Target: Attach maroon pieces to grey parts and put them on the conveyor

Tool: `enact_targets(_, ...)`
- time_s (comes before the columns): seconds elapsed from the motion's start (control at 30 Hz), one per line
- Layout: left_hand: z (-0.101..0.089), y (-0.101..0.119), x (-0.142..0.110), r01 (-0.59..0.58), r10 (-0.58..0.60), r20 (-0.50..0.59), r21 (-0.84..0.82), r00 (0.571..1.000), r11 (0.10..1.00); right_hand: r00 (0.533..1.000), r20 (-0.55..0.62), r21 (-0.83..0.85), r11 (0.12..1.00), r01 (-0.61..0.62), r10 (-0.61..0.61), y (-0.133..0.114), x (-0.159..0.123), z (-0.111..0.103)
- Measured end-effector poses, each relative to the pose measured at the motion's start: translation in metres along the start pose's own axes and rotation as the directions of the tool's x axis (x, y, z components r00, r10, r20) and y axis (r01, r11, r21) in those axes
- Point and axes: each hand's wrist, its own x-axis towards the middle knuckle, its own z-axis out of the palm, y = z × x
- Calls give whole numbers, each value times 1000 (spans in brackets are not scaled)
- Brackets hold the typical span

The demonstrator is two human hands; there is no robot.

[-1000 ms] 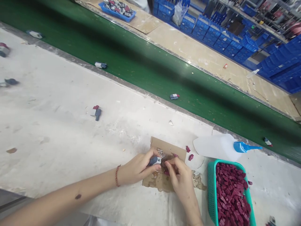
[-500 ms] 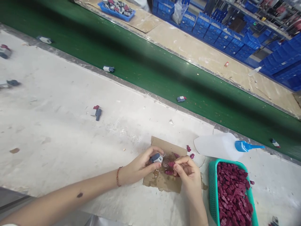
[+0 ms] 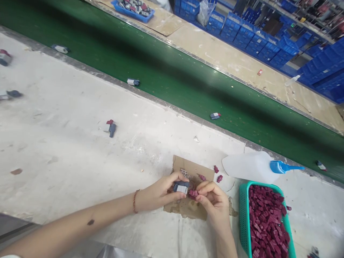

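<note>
My left hand [image 3: 168, 189] grips a small grey-and-white plastic part [image 3: 181, 187] between thumb and fingers. Close to its right side, my right hand [image 3: 214, 199] pinches a small maroon plastic piece [image 3: 193, 193]; whether the two parts touch, I cannot tell. Both hands are over a stained piece of cardboard [image 3: 192, 165] on the white table. A metal mesh item [image 3: 185, 173] partly shows behind the left fingers. One loose maroon piece [image 3: 202, 177] rests on the cardboard, and two more [image 3: 216, 169] lie just beyond its right edge.
At the right stands a green basket [image 3: 244, 218] full of maroon pieces, with a white bottle [image 3: 248, 166] with a blue nozzle lying behind it. A green conveyor belt [image 3: 172, 84] carries several assembled parts. One grey, white and maroon part [image 3: 110, 128] lies on the table at left.
The grey-and-white part has turned in my left hand, and the maroon piece in my right hand has moved slightly down. Parts on the belt have shifted right.
</note>
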Motion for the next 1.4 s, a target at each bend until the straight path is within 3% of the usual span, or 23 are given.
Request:
enact_targets(0.4,-2,0,-1,-75,78,-10,178,997,981,995,75,5,998,-70,69,2,0,2)
enact_targets(0.77,-2,3,0,-181,189,18,376,982,909,995,97,-162,986,31,-15,3,-3,6)
enact_targets(0.87,-3,6,1,-244,263,29,477,964,844,998,64,-117,993,5,3,3,-3,6)
enact_targets(1.1,-6,3,0,-353,410,148,799,900,487,994,67,-28,996,-81,82,5,-2,4)
enact_targets(1.2,-6,2,1,-381,421,184,806,888,453,994,73,-11,997,-80,81,8,-1,6)
enact_targets(1.4,-6,3,1,-380,390,193,784,900,490,991,62,-22,993,-119,120,8,-3,9)
